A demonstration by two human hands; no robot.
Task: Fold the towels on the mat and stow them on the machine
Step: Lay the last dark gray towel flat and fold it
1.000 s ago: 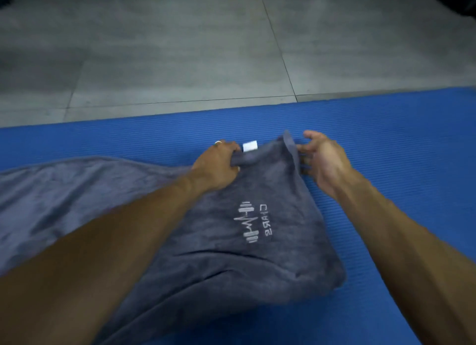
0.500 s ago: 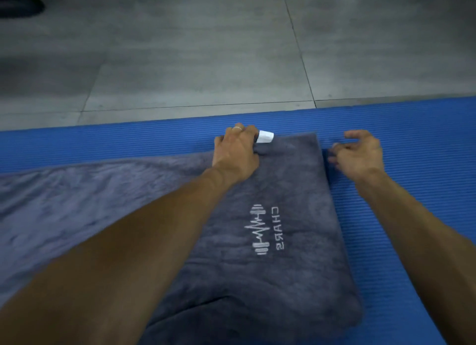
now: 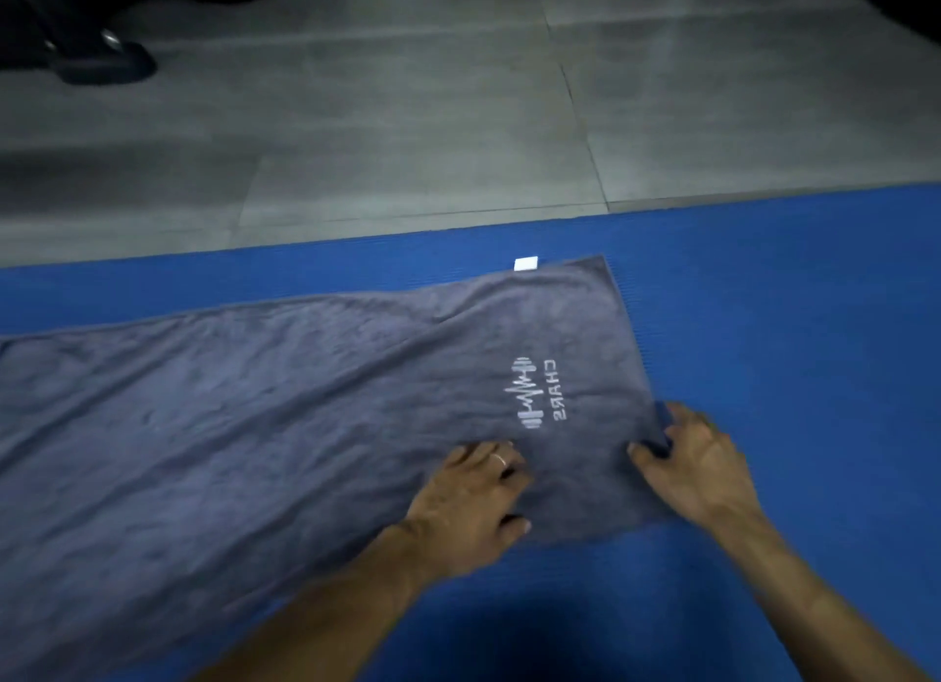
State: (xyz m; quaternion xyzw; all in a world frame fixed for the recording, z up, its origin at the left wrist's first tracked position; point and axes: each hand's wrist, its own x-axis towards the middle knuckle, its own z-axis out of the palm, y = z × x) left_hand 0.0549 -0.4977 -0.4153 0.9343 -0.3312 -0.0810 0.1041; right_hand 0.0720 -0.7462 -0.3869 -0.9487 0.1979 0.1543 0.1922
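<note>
A: Where is the towel (image 3: 285, 401) lying?
B: It is lying flat on the blue mat (image 3: 789, 299), running off to your left.
A: What are my hands doing?
B: Your right hand (image 3: 700, 470) is pinching the towel's near right corner. Your left hand (image 3: 471, 498) is pressing its near edge, fingers curled.
A: Anything nearby?
B: A black machine foot (image 3: 102, 62) is sitting on the grey floor (image 3: 407, 136), well apart.

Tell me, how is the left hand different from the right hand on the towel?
The left hand wears a ring; the right hand shows none. The left hand rests on top of the grey towel, inward from its end, while the right hand grips the towel's right edge, fingers curled round it. Both are bare and sit near the towel's near edge on the blue mat.
</note>
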